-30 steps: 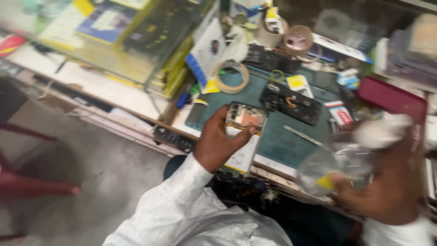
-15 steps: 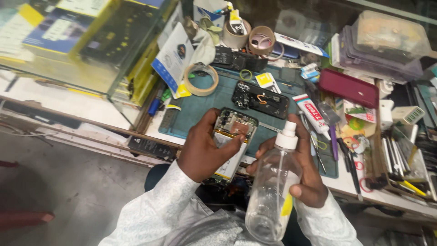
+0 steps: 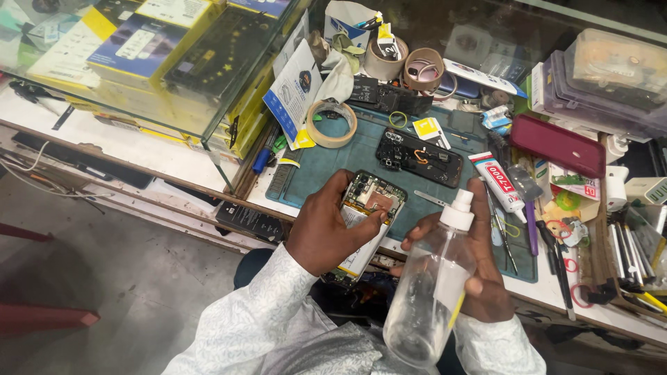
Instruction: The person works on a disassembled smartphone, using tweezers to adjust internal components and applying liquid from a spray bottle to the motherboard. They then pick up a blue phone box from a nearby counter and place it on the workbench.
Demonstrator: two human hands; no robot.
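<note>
So the biggest thing here is the cluttered workbench, with a glass display case full of yellow and blue boxes sitting on its far left corner. A teal work mat covers the middle of the bench and runs up to the near edge.

The person sits at that near edge in a pale patterned sleeve. Their right hand is wrapped around a clear plastic spray bottle, held upright-ish with its white nozzle at the top, just over the mat's near edge. Their left hand grips an opened phone with the back off, so the board and battery show; thumb across the top, fingers underneath. It hovers above the near edge of the mat, just left of the bottle.

Further back on the mat lies a black phone frame, more or less in the middle. A dark red case sits off the mat's right edge. A roll of tan tape rests at the mat's far left corner, and a white glue tube lies by the right edge, near some tweezers.
</note>
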